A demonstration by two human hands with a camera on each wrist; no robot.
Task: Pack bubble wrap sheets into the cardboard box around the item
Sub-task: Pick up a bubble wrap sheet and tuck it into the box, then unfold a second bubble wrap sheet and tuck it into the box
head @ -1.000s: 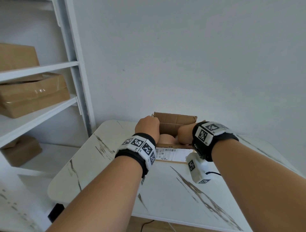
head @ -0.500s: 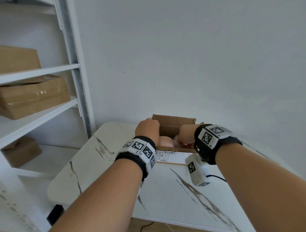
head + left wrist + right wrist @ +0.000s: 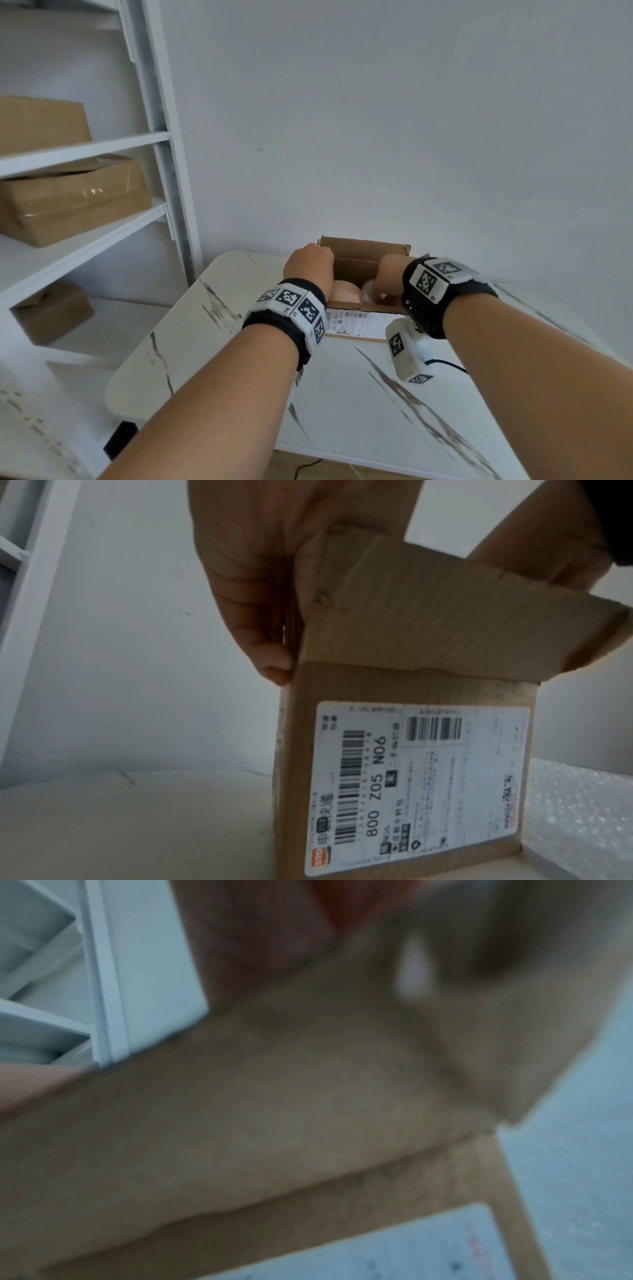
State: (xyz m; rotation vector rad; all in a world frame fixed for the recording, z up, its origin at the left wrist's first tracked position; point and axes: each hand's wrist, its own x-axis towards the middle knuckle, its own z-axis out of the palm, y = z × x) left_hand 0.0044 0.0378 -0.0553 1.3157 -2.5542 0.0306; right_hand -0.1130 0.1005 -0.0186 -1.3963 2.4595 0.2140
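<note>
At the cardboard box (image 3: 356, 317) on the table, your left hand (image 3: 310, 269) clamps its left flap. Your right hand (image 3: 390, 279) reaches inside beside the peach item (image 3: 346, 291); its grip is hidden. Keep the box steady and tuck the bubble wrap (image 3: 369, 287) down gently around the item.

Brown cardboard box (image 3: 363, 255) with a white, black-barcoded label (image 3: 418, 780); a peach item (image 3: 346, 291) between the hands; white worktop (image 3: 342, 387) with brown-grey veins beneath them.
</note>
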